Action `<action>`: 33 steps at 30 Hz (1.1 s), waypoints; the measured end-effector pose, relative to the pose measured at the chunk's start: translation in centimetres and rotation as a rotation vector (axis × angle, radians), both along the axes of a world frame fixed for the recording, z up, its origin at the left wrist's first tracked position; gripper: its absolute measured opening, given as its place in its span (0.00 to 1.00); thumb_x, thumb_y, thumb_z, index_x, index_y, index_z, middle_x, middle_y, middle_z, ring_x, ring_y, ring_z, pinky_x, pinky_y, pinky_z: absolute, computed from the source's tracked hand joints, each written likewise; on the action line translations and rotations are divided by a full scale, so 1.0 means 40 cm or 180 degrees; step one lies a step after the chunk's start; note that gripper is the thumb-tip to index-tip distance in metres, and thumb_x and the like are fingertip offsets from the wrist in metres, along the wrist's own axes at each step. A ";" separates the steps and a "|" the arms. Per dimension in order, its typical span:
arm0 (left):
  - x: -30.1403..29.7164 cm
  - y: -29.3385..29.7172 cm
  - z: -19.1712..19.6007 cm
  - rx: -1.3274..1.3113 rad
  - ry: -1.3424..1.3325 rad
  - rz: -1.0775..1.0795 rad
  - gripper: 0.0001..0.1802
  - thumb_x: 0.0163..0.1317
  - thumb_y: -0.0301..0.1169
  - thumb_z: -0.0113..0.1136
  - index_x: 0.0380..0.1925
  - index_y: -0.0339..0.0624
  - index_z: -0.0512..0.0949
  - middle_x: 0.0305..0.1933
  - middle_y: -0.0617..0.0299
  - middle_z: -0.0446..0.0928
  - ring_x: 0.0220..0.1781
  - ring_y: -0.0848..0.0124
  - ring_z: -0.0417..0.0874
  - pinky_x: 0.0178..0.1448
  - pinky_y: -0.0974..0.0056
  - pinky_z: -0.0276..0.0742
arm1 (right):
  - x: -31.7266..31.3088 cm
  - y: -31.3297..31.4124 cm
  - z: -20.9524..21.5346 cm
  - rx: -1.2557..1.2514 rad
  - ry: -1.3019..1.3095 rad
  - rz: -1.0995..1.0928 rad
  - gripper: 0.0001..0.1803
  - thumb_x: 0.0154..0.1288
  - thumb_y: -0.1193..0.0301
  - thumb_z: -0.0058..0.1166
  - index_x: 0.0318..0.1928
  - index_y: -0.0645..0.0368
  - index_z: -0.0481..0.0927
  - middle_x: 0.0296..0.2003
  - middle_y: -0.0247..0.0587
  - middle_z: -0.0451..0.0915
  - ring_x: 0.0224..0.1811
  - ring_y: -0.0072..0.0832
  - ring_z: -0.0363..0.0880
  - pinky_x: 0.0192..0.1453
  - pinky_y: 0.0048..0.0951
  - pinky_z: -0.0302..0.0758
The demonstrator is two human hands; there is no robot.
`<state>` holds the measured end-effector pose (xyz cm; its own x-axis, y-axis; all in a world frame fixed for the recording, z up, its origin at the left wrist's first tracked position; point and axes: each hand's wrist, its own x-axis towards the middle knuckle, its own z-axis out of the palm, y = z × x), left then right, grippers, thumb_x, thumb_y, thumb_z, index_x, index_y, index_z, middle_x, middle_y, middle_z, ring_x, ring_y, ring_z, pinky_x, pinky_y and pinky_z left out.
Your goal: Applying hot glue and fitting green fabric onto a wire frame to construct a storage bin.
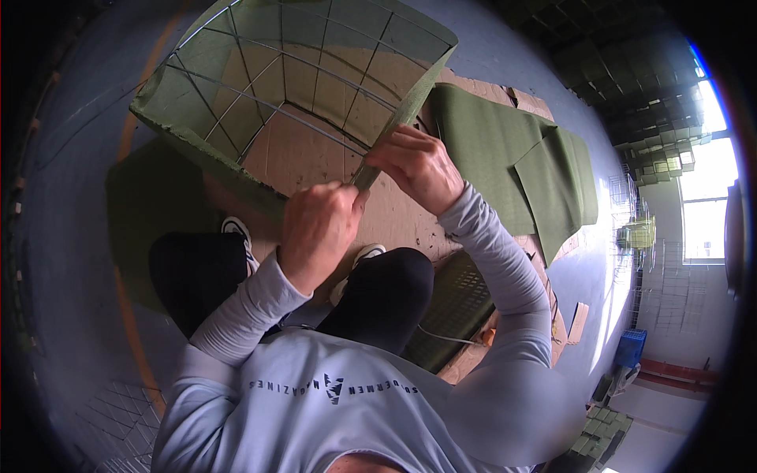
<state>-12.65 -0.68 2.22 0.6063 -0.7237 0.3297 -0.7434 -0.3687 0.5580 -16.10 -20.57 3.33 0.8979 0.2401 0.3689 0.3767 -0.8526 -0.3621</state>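
In front of me is a box-shaped wire mesh frame (317, 73) with green fabric sheeting (422, 85) around its sides. My left hand (315, 232) is closed on the fabric's edge at the near right corner. Just beyond it, my right hand (422, 165) pinches the same edge, fingertips pressed together beside a wire. Whether the fingers also hold a wire or something smaller is hidden. Through the mesh, brown cardboard (303, 154) shows beneath.
Loose green sheets (489, 150) lie to the right on cardboard. A perforated dark green crate (453, 296) stands by my right knee. More green material (150, 205) lies left. Stacked green goods (646, 87), wire panels (670, 296) and a blue crate (631, 347) stand farther right.
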 end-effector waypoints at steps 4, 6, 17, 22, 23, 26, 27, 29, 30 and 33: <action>0.010 0.005 -0.002 0.0292 0.0106 0.0018 0.10 0.59 0.33 0.62 0.25 0.37 0.77 0.24 0.55 0.74 0.29 0.57 0.79 0.34 0.58 0.75 | 0.013 0.002 0.029 0.0504 -0.0410 -0.0057 0.06 0.54 0.80 0.60 0.35 0.64 0.82 0.40 0.43 0.82 0.44 0.38 0.81 0.46 0.36 0.79; -0.011 0.009 -0.009 -0.0937 -0.0556 0.0265 0.10 0.55 0.27 0.65 0.23 0.35 0.74 0.28 0.56 0.73 0.31 0.59 0.77 0.33 0.56 0.73 | -0.034 -0.011 0.058 0.0305 -0.1262 -0.0624 0.11 0.54 0.82 0.59 0.40 0.65 0.82 0.42 0.46 0.82 0.49 0.40 0.81 0.52 0.35 0.79; 0.006 -0.062 -0.018 -0.0148 -0.0220 0.0178 0.08 0.57 0.27 0.62 0.24 0.33 0.76 0.26 0.49 0.75 0.27 0.54 0.79 0.31 0.54 0.73 | 0.010 -0.047 0.042 -0.1895 -0.0154 0.0749 0.17 0.47 0.74 0.56 0.40 0.67 0.79 0.42 0.43 0.78 0.46 0.36 0.78 0.48 0.32 0.80; 0.043 -0.060 -0.014 -0.0297 0.0560 -0.0003 0.12 0.57 0.27 0.63 0.23 0.28 0.76 0.24 0.43 0.75 0.26 0.51 0.80 0.29 0.55 0.70 | 0.078 -0.061 0.046 -0.2231 0.0661 0.0970 0.08 0.51 0.74 0.57 0.34 0.60 0.79 0.36 0.42 0.80 0.41 0.35 0.81 0.45 0.33 0.80; 0.043 -0.054 -0.020 -0.0449 0.0411 0.0018 0.10 0.58 0.29 0.62 0.26 0.30 0.78 0.26 0.44 0.76 0.28 0.51 0.80 0.32 0.54 0.72 | 0.080 -0.057 0.050 -0.2093 0.0597 0.0925 0.06 0.54 0.73 0.58 0.34 0.58 0.80 0.36 0.42 0.81 0.39 0.37 0.82 0.45 0.34 0.80; 0.036 0.019 -0.013 -0.0952 -0.0136 0.0061 0.11 0.59 0.33 0.62 0.34 0.34 0.80 0.31 0.48 0.77 0.32 0.53 0.80 0.37 0.54 0.75 | 0.012 -0.053 0.068 -0.0114 0.0039 0.0488 0.10 0.58 0.72 0.59 0.40 0.62 0.81 0.43 0.45 0.82 0.45 0.41 0.82 0.50 0.37 0.79; 0.032 0.053 -0.014 -0.1297 -0.0529 0.0128 0.15 0.59 0.35 0.63 0.39 0.34 0.80 0.35 0.51 0.77 0.36 0.56 0.79 0.41 0.55 0.76 | -0.025 -0.039 0.068 0.0231 -0.0158 0.0065 0.15 0.61 0.72 0.59 0.47 0.64 0.80 0.49 0.47 0.81 0.50 0.44 0.81 0.54 0.37 0.78; 0.029 0.092 -0.028 -0.0995 -0.0879 -0.0216 0.18 0.57 0.36 0.64 0.42 0.34 0.78 0.37 0.53 0.76 0.39 0.58 0.78 0.45 0.55 0.75 | -0.088 0.000 0.011 0.0437 -0.0310 -0.0589 0.18 0.61 0.73 0.58 0.52 0.66 0.78 0.53 0.50 0.78 0.57 0.43 0.76 0.60 0.36 0.75; 0.026 0.108 -0.043 -0.0632 -0.1202 -0.0544 0.22 0.56 0.38 0.65 0.46 0.34 0.77 0.39 0.56 0.75 0.42 0.60 0.77 0.49 0.55 0.74 | -0.099 0.027 -0.028 0.0503 -0.0268 -0.0748 0.19 0.61 0.74 0.58 0.53 0.68 0.77 0.55 0.51 0.77 0.60 0.43 0.74 0.62 0.36 0.73; 0.034 0.115 -0.071 -0.0343 -0.1320 -0.0672 0.21 0.50 0.35 0.68 0.40 0.33 0.77 0.35 0.56 0.74 0.42 0.59 0.77 0.52 0.54 0.71 | -0.091 0.114 -0.046 -0.0392 -0.0532 -0.1237 0.16 0.61 0.75 0.55 0.49 0.69 0.78 0.56 0.54 0.75 0.65 0.43 0.67 0.68 0.38 0.66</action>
